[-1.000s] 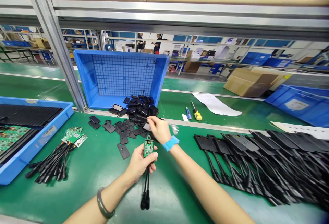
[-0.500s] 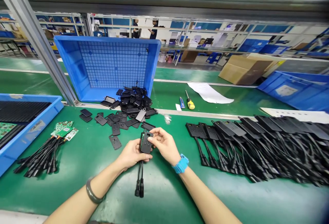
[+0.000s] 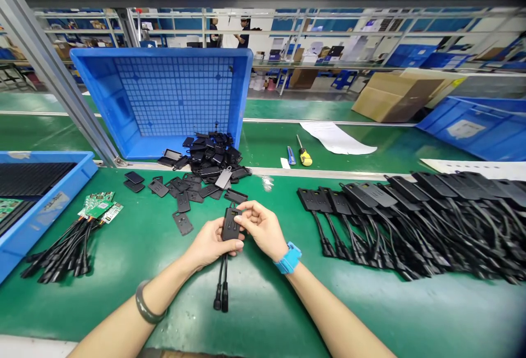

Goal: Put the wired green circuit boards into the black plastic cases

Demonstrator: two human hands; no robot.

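Between my two hands is a small black plastic controller case (image 3: 231, 227) with a window at its top and two black cables (image 3: 222, 287) hanging down from it. My left hand (image 3: 214, 239) grips its left side and bottom edge, thumb across the front. The fingers of my right hand (image 3: 259, 226) pinch its upper right edge. Loose black cover plates (image 3: 182, 223) lie just beyond on the green bench. To the left is a bundle of green circuit boards (image 3: 98, 208) with black cables. Many cabled black cases (image 3: 341, 203) lie in a row at the right.
A blue crate (image 3: 160, 56) lies tipped on its side, with black case parts (image 3: 211, 152) spilling out. Another blue bin (image 3: 76, 174) stands at the left edge. Beyond the metal rail are a yellow screwdriver (image 3: 304, 156), a blue cutter (image 3: 291, 155) and a paper sheet (image 3: 337, 138).
The cover has shifted from lying askew, with green board showing at the left, to sitting flush on the case. Both hands keep their hold. The view has tilted slightly.
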